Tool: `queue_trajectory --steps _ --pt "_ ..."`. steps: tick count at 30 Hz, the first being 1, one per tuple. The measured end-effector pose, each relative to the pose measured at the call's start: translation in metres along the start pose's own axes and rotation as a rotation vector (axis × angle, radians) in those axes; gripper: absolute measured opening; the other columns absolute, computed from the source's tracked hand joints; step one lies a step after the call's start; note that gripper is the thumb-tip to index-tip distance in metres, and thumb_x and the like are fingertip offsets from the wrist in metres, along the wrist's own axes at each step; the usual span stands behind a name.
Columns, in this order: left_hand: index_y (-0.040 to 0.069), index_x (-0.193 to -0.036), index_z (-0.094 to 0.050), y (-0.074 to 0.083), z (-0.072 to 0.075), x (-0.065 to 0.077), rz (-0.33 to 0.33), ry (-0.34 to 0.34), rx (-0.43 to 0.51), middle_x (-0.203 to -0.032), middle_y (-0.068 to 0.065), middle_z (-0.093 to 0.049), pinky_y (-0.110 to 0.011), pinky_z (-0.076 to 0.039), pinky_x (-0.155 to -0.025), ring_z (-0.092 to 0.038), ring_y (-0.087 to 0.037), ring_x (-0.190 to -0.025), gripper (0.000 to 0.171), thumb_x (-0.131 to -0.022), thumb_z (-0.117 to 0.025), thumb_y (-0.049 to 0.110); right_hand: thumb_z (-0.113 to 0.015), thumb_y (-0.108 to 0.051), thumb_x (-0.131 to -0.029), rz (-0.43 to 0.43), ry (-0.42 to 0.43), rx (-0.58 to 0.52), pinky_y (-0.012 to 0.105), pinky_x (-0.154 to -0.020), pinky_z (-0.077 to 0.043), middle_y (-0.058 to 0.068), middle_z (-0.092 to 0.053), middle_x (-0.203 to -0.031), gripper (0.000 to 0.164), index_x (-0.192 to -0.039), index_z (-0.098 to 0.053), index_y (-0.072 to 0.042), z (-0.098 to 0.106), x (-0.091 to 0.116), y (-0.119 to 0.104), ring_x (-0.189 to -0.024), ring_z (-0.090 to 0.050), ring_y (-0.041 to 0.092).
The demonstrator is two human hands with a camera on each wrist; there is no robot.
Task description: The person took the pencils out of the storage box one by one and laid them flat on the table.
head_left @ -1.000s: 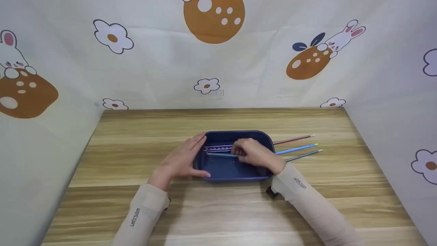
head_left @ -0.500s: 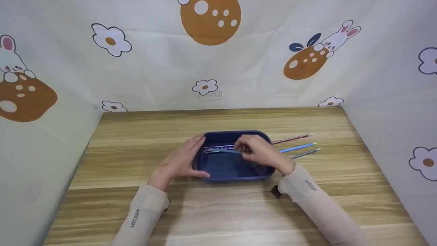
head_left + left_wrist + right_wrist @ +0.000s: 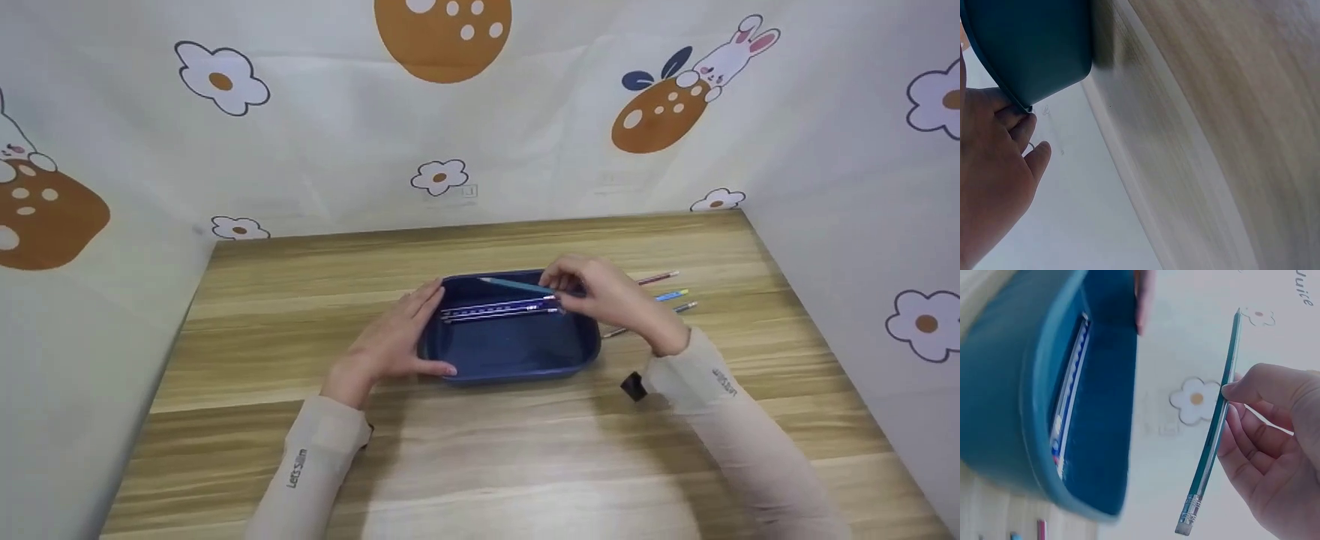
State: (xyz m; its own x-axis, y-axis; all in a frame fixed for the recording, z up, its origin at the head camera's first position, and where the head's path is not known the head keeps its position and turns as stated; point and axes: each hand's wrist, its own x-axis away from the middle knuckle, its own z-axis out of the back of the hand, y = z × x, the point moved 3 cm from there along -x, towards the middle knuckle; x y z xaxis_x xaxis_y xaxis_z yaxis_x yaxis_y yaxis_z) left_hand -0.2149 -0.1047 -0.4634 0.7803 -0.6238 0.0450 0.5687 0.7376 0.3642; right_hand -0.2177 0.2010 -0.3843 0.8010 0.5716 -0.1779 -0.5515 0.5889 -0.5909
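In the head view, my left hand rests on the left end of a dark blue plastic bin, fingers straight along its side and thumb laid over the front rim. Above the bin's back right part, my right hand pinches a green pencil between thumb and fingers. The right wrist view shows this pencil held clear of the bin, its eraser end pointing down in that view. Several purple and blue patterned pencils lie side by side on the bin's floor.
To the right of the bin, on the wood-grain table, lie a red pencil, a bright blue pencil and a dark pencil, partly hidden by the right hand. A patterned cloth hangs around the table.
My right hand has lifted the green pencil from the bin's floor and moved it right and toward the back rim. The pencils inside show more fully now. My left hand stays on the bin.
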Motion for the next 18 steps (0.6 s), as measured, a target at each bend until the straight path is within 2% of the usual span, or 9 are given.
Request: queue_trajectory --steps 7,18 --pt "0.006 -0.16 -0.015 -0.001 0.002 -0.002 0.0 0.004 -0.019 -0.17 -0.009 -0.009 -0.043 -0.014 -0.129 -0.012 -0.027 -0.157 0.127 -0.07 -0.071 0.076 -0.065 0.001 -0.089 -0.048 0.051 0.04 0.031 -0.078 -0.057 0.007 -0.07 -0.098 0.017 -0.104 -0.07 -0.004 0.022 0.013 0.013 -0.086 -0.063 0.015" --pt "0.007 -0.16 -0.013 -0.001 -0.002 -0.001 0.001 -0.007 -0.042 -0.17 -0.009 -0.007 -0.044 -0.014 -0.129 -0.01 -0.027 -0.157 0.126 -0.072 -0.068 0.078 -0.064 0.006 -0.087 -0.09 0.083 0.068 0.026 -0.075 -0.056 0.008 -0.07 -0.094 0.018 -0.101 -0.07 -0.003 0.036 0.032 0.053 -0.083 -0.062 0.014"
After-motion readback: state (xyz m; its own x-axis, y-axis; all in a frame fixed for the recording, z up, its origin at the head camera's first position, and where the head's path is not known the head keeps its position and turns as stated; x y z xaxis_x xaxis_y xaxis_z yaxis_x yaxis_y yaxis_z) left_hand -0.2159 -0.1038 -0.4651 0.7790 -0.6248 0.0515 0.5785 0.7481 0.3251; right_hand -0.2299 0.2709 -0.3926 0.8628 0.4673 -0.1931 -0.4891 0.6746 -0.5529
